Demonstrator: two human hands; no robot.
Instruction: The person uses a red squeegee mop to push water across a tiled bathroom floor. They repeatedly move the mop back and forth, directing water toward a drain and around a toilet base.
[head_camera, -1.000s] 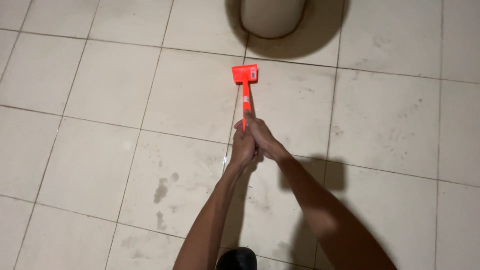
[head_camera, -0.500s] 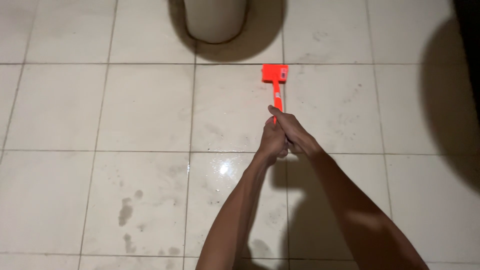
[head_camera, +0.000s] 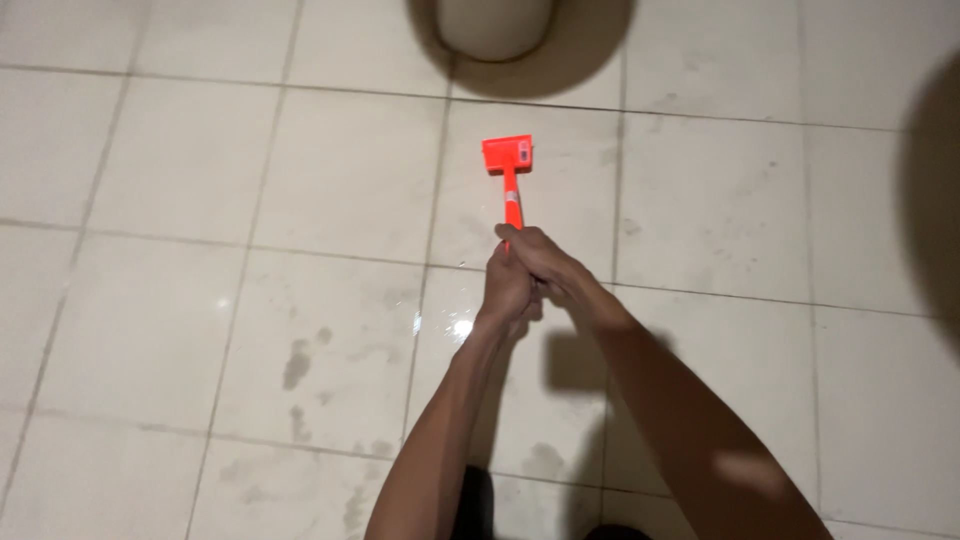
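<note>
Together, left hand (head_camera: 508, 290) and right hand (head_camera: 545, 268) clasp an orange floor brush (head_camera: 509, 165) by its handle; its head lies straight ahead, handle running back to the hands, right hand nearer.

head view, looking steeply down, tiled floor (head_camera: 200, 150) fairly near
</note>
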